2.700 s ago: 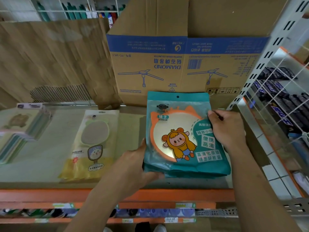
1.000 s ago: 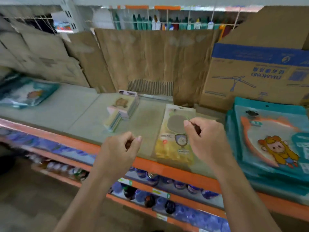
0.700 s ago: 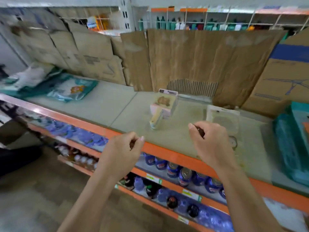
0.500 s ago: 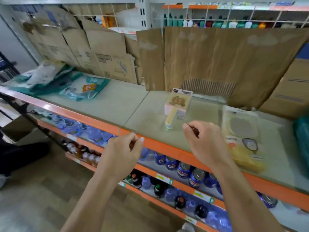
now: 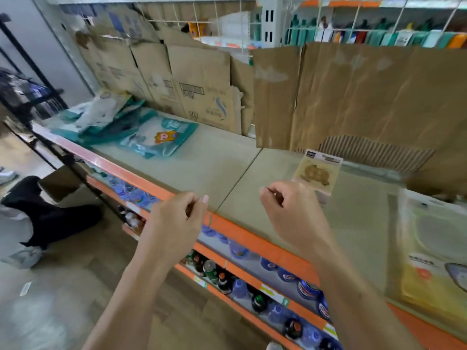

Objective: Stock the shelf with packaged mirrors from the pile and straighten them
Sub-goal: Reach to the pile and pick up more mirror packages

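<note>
Teal mirror packs (image 5: 156, 137) are lying in a messy overlapping pile at the far left end of the shelf (image 5: 202, 168), well apart from both hands from where I'm watching. Left hand (image 5: 177, 218) and right hand (image 5: 290, 213) hover over the near orange edge around the middle, fingers loosely curled and gripping nothing at all. Just past the right hand sits a small stack of beige carded packs (image 5: 318, 173), a yellow pack (image 5: 434, 261) lies flat at the right, and brown cardboard (image 5: 353, 97) lines the back.
</note>
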